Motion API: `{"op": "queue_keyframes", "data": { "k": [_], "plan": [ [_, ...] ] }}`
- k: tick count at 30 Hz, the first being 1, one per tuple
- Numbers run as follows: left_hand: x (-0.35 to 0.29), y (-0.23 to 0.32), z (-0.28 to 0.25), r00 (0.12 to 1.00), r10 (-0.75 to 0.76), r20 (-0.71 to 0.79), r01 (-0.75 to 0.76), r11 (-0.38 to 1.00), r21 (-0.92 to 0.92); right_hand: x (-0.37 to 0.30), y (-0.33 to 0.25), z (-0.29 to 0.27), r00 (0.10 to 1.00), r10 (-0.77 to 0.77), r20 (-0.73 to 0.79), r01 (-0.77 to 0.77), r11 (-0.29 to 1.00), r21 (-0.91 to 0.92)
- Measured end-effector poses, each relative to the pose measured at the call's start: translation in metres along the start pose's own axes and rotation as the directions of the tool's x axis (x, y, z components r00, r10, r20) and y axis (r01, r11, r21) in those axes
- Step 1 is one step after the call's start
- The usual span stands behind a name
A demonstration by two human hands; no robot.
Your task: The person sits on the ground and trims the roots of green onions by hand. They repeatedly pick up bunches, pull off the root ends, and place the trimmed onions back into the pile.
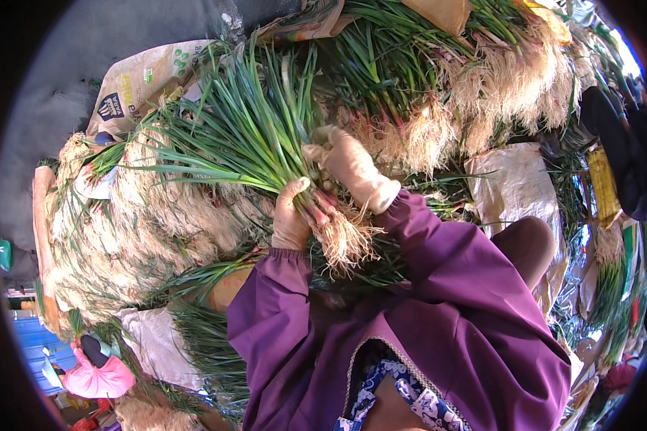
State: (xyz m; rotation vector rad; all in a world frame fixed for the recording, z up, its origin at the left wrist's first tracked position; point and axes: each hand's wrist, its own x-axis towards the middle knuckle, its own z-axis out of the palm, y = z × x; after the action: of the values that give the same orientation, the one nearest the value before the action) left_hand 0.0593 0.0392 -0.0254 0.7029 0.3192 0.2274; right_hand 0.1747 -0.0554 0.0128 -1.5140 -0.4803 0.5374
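Scallions (248, 129) are held up as one bunch, their leaves fanning out over the right edge of the left heap (169, 208). The gloved left hand (292, 215) is closed around the stalks just above the pale roots (346, 241), probably because this firmer part takes a grip better than the limp leaves. The right hand (349, 165), also gloved, has curled fingers at the bunch's right side, perhaps placed to steady it (whether they pinch a stalk, I cannot tell). Another heap (510, 79), at the far right, lies with roots toward its near edge, presumably to keep like ends together. A printed sack (147, 82) sits along the left heap's far edge, maybe as a lining; what lies beneath is hidden.
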Motion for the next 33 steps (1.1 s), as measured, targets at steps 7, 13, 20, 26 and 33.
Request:
{"op": "queue_keyframes", "data": {
  "k": [7,13,20,26,33],
  "plan": [
    [-0.007,0.004,0.016,0.979,-0.023,-0.204,0.025,1.0,0.007,-0.007,0.024,-0.014,0.965,-0.047,0.257,-0.131,0.763,0.633],
    [-0.02,0.037,0.016,0.998,0.048,-0.027,-0.05,0.995,-0.084,-0.018,0.062,-0.079,0.715,0.411,0.566,-0.244,0.905,-0.349],
    [0.001,0.02,-0.004,0.999,-0.011,-0.031,0.011,1.0,-0.005,0.049,0.071,-0.089,0.992,0.06,0.113,0.093,0.27,-0.958],
    [0.008,0.016,-0.004,0.997,-0.044,-0.062,0.04,0.997,-0.06,0.05,0.022,-0.089,0.99,0.08,-0.115,-0.14,0.51,-0.849],
    [0.011,0.002,-0.002,0.993,-0.1,0.066,0.096,0.993,0.074,-0.05,0.015,-0.061,0.955,-0.277,0.101,0.269,0.678,-0.684]
  ]
}}
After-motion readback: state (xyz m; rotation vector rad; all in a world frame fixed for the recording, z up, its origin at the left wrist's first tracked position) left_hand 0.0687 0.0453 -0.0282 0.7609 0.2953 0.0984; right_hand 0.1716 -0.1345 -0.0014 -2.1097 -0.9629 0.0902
